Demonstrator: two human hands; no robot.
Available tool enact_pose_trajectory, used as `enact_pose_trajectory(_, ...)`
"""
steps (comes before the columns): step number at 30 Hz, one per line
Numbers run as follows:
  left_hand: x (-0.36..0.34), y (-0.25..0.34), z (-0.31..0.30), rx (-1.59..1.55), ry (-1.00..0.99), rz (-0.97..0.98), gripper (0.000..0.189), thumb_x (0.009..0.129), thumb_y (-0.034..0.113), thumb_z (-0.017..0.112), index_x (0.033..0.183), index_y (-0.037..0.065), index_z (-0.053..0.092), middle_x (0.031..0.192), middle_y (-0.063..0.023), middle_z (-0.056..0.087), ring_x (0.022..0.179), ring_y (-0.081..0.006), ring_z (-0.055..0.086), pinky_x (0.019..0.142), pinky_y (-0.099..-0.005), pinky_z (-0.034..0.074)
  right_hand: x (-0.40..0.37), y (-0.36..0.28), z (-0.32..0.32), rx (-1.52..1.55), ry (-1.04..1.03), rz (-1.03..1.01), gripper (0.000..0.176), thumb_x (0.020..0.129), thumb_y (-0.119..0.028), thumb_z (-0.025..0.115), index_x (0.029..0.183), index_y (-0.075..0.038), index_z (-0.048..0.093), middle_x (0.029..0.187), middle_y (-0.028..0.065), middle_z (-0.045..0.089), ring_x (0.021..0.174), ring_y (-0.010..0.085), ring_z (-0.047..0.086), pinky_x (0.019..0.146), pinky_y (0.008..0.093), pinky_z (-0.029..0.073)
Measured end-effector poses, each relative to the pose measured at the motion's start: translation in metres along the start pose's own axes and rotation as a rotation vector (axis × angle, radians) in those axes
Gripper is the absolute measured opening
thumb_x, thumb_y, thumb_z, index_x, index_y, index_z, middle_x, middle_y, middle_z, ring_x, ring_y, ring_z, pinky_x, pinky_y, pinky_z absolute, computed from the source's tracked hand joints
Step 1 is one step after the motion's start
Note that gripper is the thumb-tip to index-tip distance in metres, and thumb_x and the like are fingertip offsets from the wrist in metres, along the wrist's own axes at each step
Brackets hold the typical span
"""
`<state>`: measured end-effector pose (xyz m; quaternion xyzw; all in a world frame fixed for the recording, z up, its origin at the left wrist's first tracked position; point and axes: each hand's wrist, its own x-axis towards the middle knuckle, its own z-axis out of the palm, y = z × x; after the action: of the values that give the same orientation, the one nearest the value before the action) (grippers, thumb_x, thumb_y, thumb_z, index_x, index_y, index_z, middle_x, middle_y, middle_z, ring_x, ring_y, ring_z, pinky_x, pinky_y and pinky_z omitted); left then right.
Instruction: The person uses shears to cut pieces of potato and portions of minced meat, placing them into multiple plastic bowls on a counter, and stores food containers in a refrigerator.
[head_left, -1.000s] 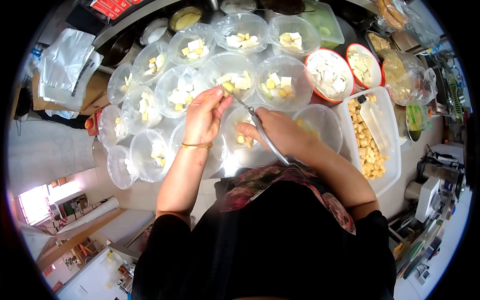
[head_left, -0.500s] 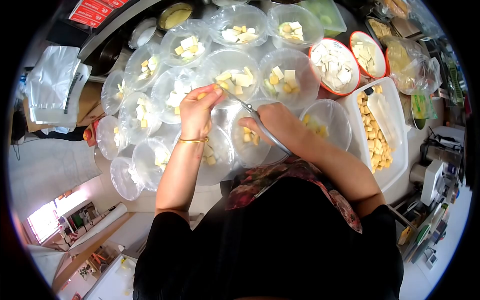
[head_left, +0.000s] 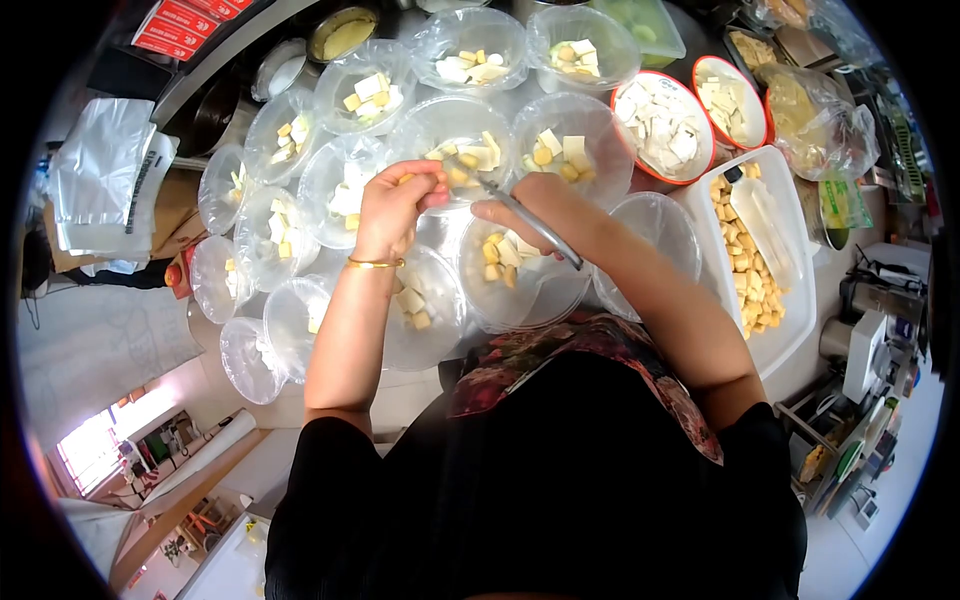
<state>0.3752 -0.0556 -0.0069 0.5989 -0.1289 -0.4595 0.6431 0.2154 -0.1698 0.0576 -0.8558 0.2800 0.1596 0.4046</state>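
My left hand (head_left: 392,210), a gold bangle at its wrist, is closed with thumb and fingers pinching a small yellow food piece (head_left: 406,179). It hovers over the bowls, beside a clear plastic-lined bowl (head_left: 462,112) of pale and yellow chunks. Wrapped in my right hand (head_left: 550,212) is a pair of grey-handled scissors (head_left: 527,217), blades pointing left towards my left fingertips with a small gap between. Below the scissors stands another lined bowl (head_left: 480,305) with yellow cubes and white slices. The grip inside my right palm is partly hidden.
Several lined bowls crowd the table around my hands. On the right are a white bin (head_left: 805,300) of yellow cubes with a scoop (head_left: 765,225), and two orange-rimmed bowls (head_left: 690,180) (head_left: 768,125) of white slices. Plastic bags (head_left: 105,180) lie at the far left.
The scissors' tips have drawn away from my left fingertips, to the right. My left hand has shifted slightly left. The camera view has moved a little.
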Motion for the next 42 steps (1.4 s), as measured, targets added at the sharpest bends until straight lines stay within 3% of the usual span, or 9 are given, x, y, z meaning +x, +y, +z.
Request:
enact_pose_trajectory(2,0.001,0.004,0.008,-0.086,0.038,0.019,0.017,0.083,0.001,0.053,0.098,-0.007,0.057,0.080,-0.0094,0.061,0.071,-0.0158,0.060,0.063,-0.0243,0.050,0.002,0.003,-0.002,0.029,-0.021,0.020,0.063,0.083,-0.054,0.048,0.059,0.004,0.056,0.047,0.0132,0.050,0.043,0.0230,0.054,0.044,0.0336,0.044)
enact_pose_trajectory(5,0.000,0.011,0.004,0.135,0.058,0.034,0.018,0.084,0.004,0.053,0.099,-0.006,0.056,0.084,-0.0084,0.058,0.073,-0.0160,0.059,0.069,-0.0254,0.051,0.008,0.011,0.005,0.053,0.056,0.056,0.060,0.082,-0.053,0.049,0.064,0.003,0.056,0.049,0.0115,0.051,0.041,0.0193,0.053,0.040,0.0312,0.043)
enact_pose_trajectory(10,0.001,0.012,0.000,-0.260,-0.112,-0.035,0.022,0.088,0.009,0.052,0.104,-0.006,0.053,0.099,-0.0101,0.052,0.084,-0.0202,0.058,0.082,-0.0291,0.049,-0.004,0.032,0.001,0.128,0.202,0.066,0.056,0.082,-0.051,0.052,0.078,0.005,0.056,0.051,0.0111,0.050,0.041,0.0203,0.053,0.041,0.0313,0.042)
enact_pose_trajectory(13,0.000,0.014,0.009,-0.226,-0.128,0.043,0.025,0.089,0.007,0.050,0.109,-0.007,0.050,0.103,-0.0122,0.053,0.090,-0.0221,0.058,0.084,-0.0290,0.049,-0.018,0.033,-0.002,0.071,0.228,0.016,0.060,0.081,-0.054,0.051,0.080,0.005,0.059,0.075,0.0242,0.060,0.075,0.0377,0.060,0.069,0.0413,0.046)
enact_pose_trajectory(17,0.014,0.020,0.018,-0.197,-0.155,0.110,0.027,0.088,0.004,0.051,0.113,-0.007,0.049,0.103,-0.0151,0.057,0.092,-0.0232,0.059,0.082,-0.0282,0.050,-0.022,0.029,0.000,0.170,0.278,-0.103,0.063,0.080,-0.056,0.052,0.090,0.006,0.055,0.080,0.0240,0.060,0.078,0.0370,0.060,0.070,0.0412,0.045)
enact_pose_trajectory(25,0.027,0.044,0.048,-0.229,-0.192,0.122,0.010,0.084,0.000,0.055,0.093,-0.004,0.055,0.092,-0.0127,0.061,0.082,-0.0204,0.061,0.075,-0.0278,0.052,-0.010,0.019,-0.025,0.054,0.250,-0.060,0.074,0.074,-0.062,0.055,0.094,0.009,0.050,0.087,0.0251,0.058,0.084,0.0367,0.059,0.075,0.0405,0.046)
enact_pose_trajectory(28,0.037,0.048,0.047,-0.236,-0.236,0.104,0.010,0.082,-0.001,0.057,0.091,-0.003,0.056,0.089,-0.0117,0.061,0.079,-0.0192,0.061,0.071,-0.0267,0.052,-0.004,0.019,-0.031,0.042,0.221,-0.052,0.071,0.079,-0.058,0.053,0.104,0.008,0.049,0.091,0.0250,0.058,0.088,0.0352,0.057,0.077,0.0393,0.043)
enact_pose_trajectory(35,0.053,0.054,0.044,-0.186,-0.272,0.080,0.009,0.083,0.003,0.055,0.091,-0.001,0.057,0.082,-0.0070,0.060,0.072,-0.0145,0.059,0.066,-0.0245,0.052,0.006,0.022,-0.038,-0.005,0.249,-0.064,0.071,0.078,-0.060,0.052,0.100,0.008,0.051,0.089,0.0257,0.057,0.087,0.0367,0.057,0.076,0.0403,0.043)
enact_pose_trajectory(42,0.072,0.056,0.037,-0.186,-0.311,0.069,0.011,0.079,-0.001,0.059,0.090,-0.003,0.057,0.085,-0.0106,0.062,0.071,-0.0158,0.060,0.065,-0.0248,0.052,0.015,0.018,-0.044,0.021,0.291,-0.118,0.063,0.078,-0.054,0.056,0.091,0.008,0.055,0.080,0.0252,0.058,0.079,0.0367,0.058,0.072,0.0402,0.044)
